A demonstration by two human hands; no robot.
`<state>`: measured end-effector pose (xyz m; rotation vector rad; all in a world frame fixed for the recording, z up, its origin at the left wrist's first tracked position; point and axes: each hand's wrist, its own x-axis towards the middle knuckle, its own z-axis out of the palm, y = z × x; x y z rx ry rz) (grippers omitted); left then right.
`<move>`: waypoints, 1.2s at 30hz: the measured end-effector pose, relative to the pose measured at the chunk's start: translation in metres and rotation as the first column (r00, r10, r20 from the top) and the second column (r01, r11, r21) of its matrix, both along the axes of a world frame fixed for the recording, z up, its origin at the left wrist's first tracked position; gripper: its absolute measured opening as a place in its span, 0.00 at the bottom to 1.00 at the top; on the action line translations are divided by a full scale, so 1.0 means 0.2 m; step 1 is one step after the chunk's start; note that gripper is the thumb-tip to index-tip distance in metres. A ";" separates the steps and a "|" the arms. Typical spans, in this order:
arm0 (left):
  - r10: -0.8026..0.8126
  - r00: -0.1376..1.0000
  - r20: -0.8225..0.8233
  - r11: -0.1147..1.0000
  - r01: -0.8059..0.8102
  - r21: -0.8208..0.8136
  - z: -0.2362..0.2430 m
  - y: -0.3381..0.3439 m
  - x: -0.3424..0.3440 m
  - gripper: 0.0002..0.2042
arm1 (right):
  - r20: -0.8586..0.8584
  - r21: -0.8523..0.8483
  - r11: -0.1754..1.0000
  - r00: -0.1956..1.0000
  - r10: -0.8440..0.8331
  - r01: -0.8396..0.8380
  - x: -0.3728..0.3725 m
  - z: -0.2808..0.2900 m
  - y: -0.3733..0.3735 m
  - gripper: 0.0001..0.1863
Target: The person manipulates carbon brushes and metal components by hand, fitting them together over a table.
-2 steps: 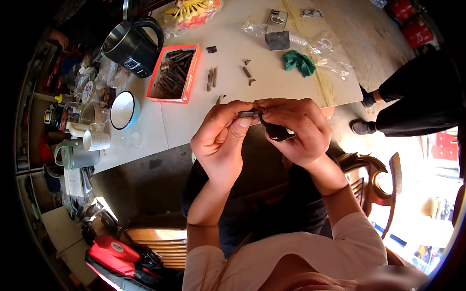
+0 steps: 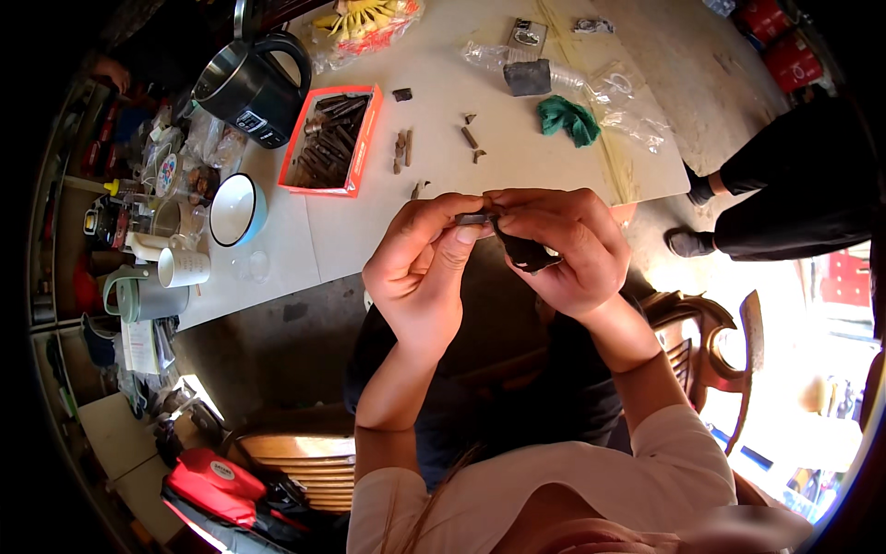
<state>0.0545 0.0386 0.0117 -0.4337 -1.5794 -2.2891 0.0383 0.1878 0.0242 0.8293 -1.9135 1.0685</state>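
Note:
My left hand (image 2: 415, 268) pinches a small grey bar-like piece (image 2: 472, 218) between thumb and fingertips, just in front of the table's near edge. My right hand (image 2: 577, 254) is closed round a dark piece with a ragged light edge (image 2: 526, 251), perhaps cloth; its fingertips meet the left hand's at the bar. Beyond them lie brown sticks and fragments (image 2: 469, 137), a red-rimmed box (image 2: 369, 129) of similar dark pieces, a small dark chip (image 2: 402, 94) and a crumpled green cloth (image 2: 568, 120).
The table (image 2: 295, 226) also bears a black kettle (image 2: 245, 97), white bowl (image 2: 237, 210), mug (image 2: 185, 268), banana bag (image 2: 365, 23), dark block (image 2: 526, 78) and plastic wrappings (image 2: 628, 111). Another person's legs (image 2: 766, 222) stand at the right; a wooden chair (image 2: 738, 369) is near my right arm.

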 end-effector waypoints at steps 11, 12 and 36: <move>0.008 1.000 -0.005 1.000 -0.008 0.015 0.02 -0.01 0.02 0.09 | -0.018 -0.003 0.999 0.999 0.041 -0.041 0.00 0.00 0.00 0.15; -0.013 0.999 0.033 0.998 0.011 0.061 0.02 -0.01 0.02 0.09 | -0.011 0.000 0.999 0.999 0.040 -0.040 0.00 0.00 0.00 0.15; 0.001 0.999 -0.032 1.000 -0.002 -0.027 0.04 -0.02 0.05 0.09 | 0.020 0.018 0.999 0.999 0.047 -0.048 0.04 0.05 -0.01 0.15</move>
